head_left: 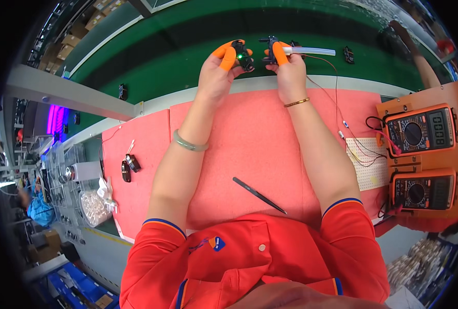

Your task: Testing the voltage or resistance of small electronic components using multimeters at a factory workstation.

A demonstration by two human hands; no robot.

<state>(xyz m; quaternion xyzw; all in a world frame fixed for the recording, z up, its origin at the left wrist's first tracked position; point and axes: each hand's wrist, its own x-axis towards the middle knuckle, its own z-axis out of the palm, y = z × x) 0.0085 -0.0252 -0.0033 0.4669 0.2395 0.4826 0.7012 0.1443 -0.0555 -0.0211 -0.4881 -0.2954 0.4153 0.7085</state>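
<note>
Both my hands reach out over the green conveyor belt (177,49), with orange finger cots on some fingers. My left hand (217,74) pinches a small black device (243,55) on which a green light glows. A short gap away, my right hand (292,77) is closed on a black plastic part (271,49). A translucent tube (314,51) sticks out rightward from that hand; whether the hand grips it or it joins the part I cannot tell. Thin wires (336,85) run from near the tube down to a white perforated board (365,165).
Black tweezers (260,195) lie on the pink mat (249,154). Two black pieces (126,171) sit at its left, near a bag of small white parts (95,207). Two orange multimeters (413,134) stand at right. Another black device (348,54) rests on the belt, near another person's forearm (422,64).
</note>
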